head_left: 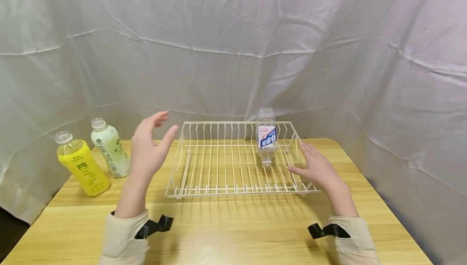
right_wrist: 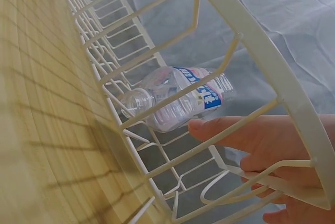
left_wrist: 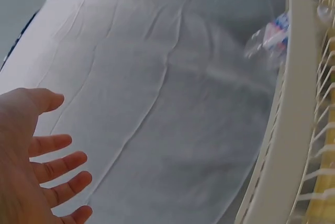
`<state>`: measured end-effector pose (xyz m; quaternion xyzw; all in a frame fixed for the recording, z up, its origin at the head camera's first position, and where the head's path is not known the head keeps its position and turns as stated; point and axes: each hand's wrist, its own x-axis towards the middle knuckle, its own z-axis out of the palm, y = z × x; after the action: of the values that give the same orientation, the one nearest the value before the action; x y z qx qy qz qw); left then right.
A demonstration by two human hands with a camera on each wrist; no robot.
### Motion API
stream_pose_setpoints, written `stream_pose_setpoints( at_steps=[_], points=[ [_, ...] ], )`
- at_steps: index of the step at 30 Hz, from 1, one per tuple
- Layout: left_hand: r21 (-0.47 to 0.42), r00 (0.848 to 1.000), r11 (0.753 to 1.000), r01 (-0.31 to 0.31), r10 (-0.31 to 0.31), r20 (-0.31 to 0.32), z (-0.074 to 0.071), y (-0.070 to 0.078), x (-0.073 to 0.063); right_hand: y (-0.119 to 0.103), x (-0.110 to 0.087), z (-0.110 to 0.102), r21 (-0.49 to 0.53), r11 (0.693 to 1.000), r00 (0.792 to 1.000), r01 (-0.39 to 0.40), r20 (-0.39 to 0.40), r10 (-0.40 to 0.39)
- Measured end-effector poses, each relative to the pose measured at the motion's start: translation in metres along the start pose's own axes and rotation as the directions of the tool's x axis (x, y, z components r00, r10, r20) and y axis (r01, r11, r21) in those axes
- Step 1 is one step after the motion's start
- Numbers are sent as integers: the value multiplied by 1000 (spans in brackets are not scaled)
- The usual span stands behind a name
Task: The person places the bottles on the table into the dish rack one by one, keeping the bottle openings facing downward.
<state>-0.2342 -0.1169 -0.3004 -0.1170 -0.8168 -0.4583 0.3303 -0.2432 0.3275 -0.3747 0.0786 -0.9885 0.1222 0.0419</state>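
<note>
Two cream fabric sleeves, each with a black strap near the cuff, reach in over a pale wood-grain table. Past the cuffs, the left hand is raised with its thumb well apart from its fingers, holding nothing. Across from it, the right hand has its fingers extended and its thumb apart, also holding nothing, at the right end of a white coated-wire rack; whether it touches the wires I cannot tell. That rack sits on the table between both hands. Left of the left hand stands a yellow plastic bottle with a clear neck, and between the two, slightly farther off, a pale green and white plastic bottle. Ahead and to the left of the right hand, a clear plastic bottle with a blue and white label stands neck down in the right part of the rack, near the thumb. Behind everything hangs a creased silver-grey curtain
</note>
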Motion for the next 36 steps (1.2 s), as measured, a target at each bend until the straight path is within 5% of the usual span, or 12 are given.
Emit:
stream_pose_setpoints(
  at_steps=[6, 11, 16, 23, 28, 32, 36],
  points=[
    [78, 987, 995, 59, -46, -157, -35, -15, -7, 0, 1, 3, -25, 1000, 1000, 2, -10, -2],
    [97, 950, 981, 167, -134, -280, -63, -32, -17, -2, 1, 5, -46, 999, 1000, 9, -3, -9],
    [78, 886, 956, 285, -231, -403, -82, -51, -25, -3, 0, 4, -63, 998, 1000, 13, 10, -13],
    [103, 795, 945, 309, -198, -574, -103, -83, -33, -3, 1, 1, -56, 998, 1000, 9, 16, -8],
    [118, 711, 926, 359, -189, -677, -114, -112, -43, -2, 1, -2, -44, 999, 1000, 5, 20, -4],
    [72, 635, 895, 440, -254, -729, -116, -137, -57, -1, 1, -2, -33, 999, 1000, 11, 24, -11],
    [23, 609, 854, 519, -351, -711, -112, -166, -77, 0, 2, -1, -27, 1000, 999, 15, 36, -14]
  ],
)
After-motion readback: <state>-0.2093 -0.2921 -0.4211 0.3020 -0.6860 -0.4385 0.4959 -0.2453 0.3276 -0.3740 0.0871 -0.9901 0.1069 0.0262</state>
